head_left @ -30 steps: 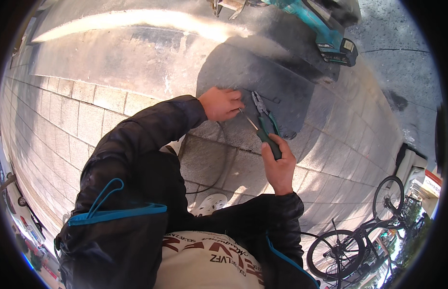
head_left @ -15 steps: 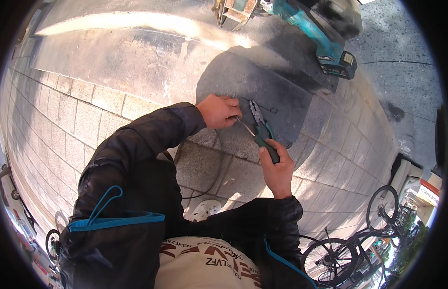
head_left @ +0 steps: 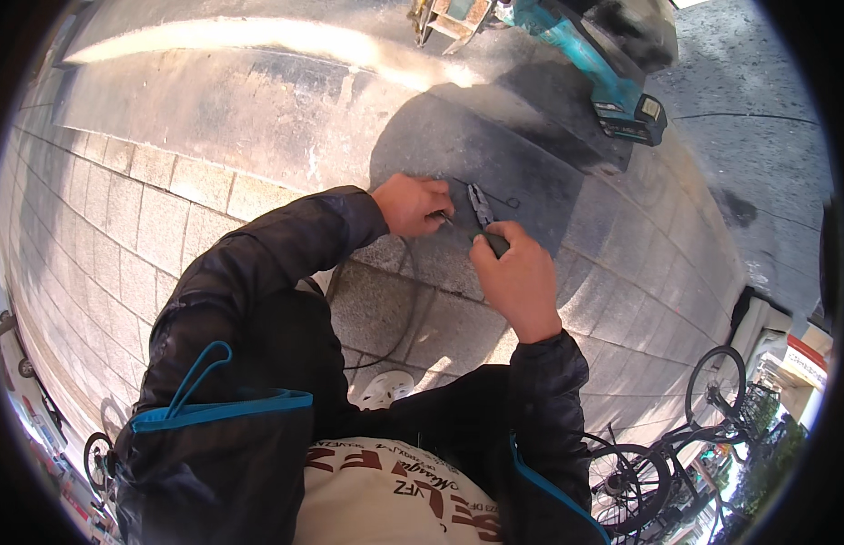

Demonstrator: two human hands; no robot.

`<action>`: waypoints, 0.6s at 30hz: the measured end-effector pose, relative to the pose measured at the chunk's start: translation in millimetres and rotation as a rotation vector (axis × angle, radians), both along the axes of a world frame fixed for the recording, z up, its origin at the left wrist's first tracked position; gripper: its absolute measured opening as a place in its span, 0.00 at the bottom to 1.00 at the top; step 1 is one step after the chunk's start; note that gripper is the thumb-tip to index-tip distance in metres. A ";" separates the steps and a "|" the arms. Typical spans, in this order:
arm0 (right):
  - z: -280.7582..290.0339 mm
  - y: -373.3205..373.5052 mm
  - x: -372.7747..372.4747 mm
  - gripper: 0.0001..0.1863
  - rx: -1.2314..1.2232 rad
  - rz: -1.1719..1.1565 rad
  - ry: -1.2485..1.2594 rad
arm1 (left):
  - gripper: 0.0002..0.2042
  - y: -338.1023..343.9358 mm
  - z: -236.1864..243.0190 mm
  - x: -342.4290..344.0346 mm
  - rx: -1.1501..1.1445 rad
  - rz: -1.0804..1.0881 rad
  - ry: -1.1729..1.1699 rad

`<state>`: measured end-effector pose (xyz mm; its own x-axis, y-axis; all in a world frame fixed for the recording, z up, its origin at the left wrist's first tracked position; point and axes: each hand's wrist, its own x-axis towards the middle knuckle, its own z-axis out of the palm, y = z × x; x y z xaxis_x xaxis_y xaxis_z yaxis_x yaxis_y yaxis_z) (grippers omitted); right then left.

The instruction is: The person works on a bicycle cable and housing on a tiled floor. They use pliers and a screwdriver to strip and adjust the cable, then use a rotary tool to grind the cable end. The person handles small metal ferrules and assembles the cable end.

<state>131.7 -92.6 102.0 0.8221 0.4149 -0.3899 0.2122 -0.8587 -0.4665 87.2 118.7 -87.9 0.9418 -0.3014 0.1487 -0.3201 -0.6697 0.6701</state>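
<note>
My right hand [head_left: 522, 277] is wrapped round the dark green handle of a screwdriver [head_left: 497, 243], which points toward the fingers of my left hand. My left hand [head_left: 411, 205] is closed in a pinch at the end of a thin dark cable [head_left: 414, 295]. A small metal bit shows at its fingertips, too small to make out. The cable loops down from that hand over the paving toward my legs. Pliers [head_left: 479, 203] with metal jaws lie on the grey stone slab just beyond my right hand, which hides their green handles. Near their jaws lies a thin bent wire [head_left: 512, 203] with a looped end.
A teal cordless power tool [head_left: 592, 68] with a black battery lies on the stone at the upper right. Left of it stands a worn metal piece [head_left: 451, 20]. Pale paving blocks [head_left: 104, 195] stretch to the left. Bicycles [head_left: 631, 490] stand at the lower right.
My right hand has moved up and forward with the screwdriver, closer to my left hand, and now covers the pliers' handles. My left hand has barely moved.
</note>
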 end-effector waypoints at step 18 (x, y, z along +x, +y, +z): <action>-97.4 -89.3 -19.7 0.51 -0.246 0.170 -0.290 | 0.24 -0.5 123.3 26.7 -0.224 -0.232 0.397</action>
